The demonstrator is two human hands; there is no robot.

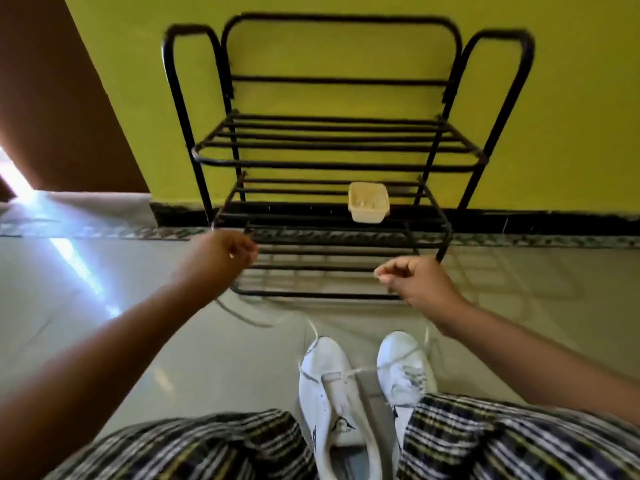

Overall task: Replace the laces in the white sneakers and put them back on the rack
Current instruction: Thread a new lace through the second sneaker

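Observation:
Two white sneakers stand side by side on the floor between my knees: the left sneaker (329, 396) and the right sneaker (405, 372), partly covered by my checked trouser leg. A thin white lace (360, 370) runs across the left sneaker's lowest eyelets and up toward both hands. My left hand (221, 258) is raised in front of the black metal shoe rack (329, 147), fingers curled, pinching one lace end. My right hand (415, 282) is raised too, pinching the other end between thumb and fingers.
The rack stands against a yellow wall, with several barred shelves. A small cream plastic tub (369, 202) sits on its middle shelf. A brown door (52, 98) is at the left, with bright light on the pale tiled floor (104, 341).

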